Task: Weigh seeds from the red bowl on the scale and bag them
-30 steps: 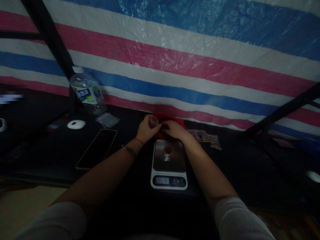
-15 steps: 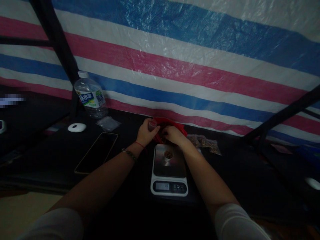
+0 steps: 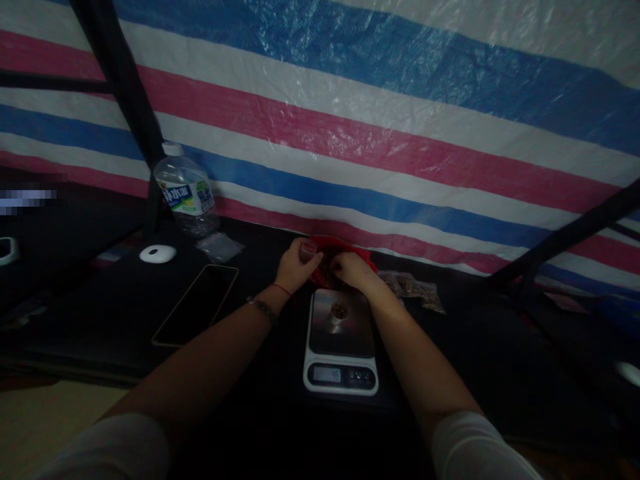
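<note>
My left hand (image 3: 295, 265) is closed around a small clear cup (image 3: 308, 251) at the left edge of a red bag (image 3: 333, 244). Inside the bag's opening, among dark brown bits, my right hand (image 3: 352, 268) has its fingers curled together; whatever they pinch is hidden. In front of both hands stands a white kitchen scale (image 3: 341, 360) with a metal plate. A small cup of brown pieces (image 3: 339, 312) rests on that plate, and the lit display seems to read 46. Right of the bag lie several small clear packets (image 3: 410, 285) of brown bits.
To the left are a phone (image 3: 197, 305), a white oval device (image 3: 157, 254), a clear plastic packet (image 3: 219, 247) and a large clear bottle (image 3: 185, 192). Behind the black table hangs a striped tarpaulin (image 3: 380, 160), with dark slanted frame bars (image 3: 117, 80) at both sides.
The whole view has shifted slightly, moving everything a little to the right. My right fingers have moved slightly within the red bag; my left hand keeps the cup.
</note>
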`<state>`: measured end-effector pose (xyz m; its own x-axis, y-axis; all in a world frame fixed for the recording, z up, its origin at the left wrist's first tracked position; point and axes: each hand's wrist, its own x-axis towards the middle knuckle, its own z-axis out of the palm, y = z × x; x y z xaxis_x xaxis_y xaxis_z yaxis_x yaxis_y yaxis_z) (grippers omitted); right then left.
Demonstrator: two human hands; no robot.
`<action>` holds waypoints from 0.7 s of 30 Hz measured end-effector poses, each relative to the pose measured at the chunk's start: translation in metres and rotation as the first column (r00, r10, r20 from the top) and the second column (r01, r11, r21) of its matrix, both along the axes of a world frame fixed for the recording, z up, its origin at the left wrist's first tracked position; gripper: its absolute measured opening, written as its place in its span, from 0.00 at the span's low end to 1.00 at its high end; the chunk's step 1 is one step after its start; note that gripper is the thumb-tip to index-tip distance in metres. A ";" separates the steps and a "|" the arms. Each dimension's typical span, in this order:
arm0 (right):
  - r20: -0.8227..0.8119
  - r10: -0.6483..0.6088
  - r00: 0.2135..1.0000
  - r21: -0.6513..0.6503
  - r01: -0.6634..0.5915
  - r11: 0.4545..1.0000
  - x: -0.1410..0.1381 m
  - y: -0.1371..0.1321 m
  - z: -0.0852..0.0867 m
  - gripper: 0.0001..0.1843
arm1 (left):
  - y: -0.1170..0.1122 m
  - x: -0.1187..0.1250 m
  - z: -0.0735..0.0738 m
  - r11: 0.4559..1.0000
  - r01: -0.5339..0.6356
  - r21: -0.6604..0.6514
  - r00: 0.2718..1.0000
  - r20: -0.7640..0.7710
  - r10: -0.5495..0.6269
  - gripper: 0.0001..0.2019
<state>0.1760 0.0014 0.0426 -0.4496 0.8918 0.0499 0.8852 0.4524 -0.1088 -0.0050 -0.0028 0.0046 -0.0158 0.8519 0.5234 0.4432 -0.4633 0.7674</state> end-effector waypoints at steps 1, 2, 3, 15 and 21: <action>-0.001 -0.002 1.000 0.000 0.002 1.000 0.001 0.000 0.001 0.14 | 0.000 0.000 0.000 1.000 0.001 -0.004 1.000 0.000 -0.001 0.18; -0.004 -0.002 1.000 -0.003 0.002 1.000 0.003 0.000 0.001 0.14 | 0.000 0.000 0.000 1.000 0.002 -0.009 1.000 0.001 -0.002 0.18; -0.007 -0.001 1.000 -0.007 0.001 1.000 0.004 0.000 0.002 0.14 | 0.000 0.000 0.001 1.000 0.004 -0.016 1.000 0.003 -0.004 0.18; -0.020 -0.025 0.999 -0.006 0.025 1.000 0.006 -0.003 0.004 0.14 | 0.000 0.001 0.000 0.999 0.020 -0.036 1.000 0.020 -0.020 0.19; -0.005 -0.057 0.998 -0.028 0.057 0.998 0.007 -0.002 0.004 0.14 | 0.000 0.000 0.001 0.999 0.011 -0.052 1.000 0.017 -0.010 0.19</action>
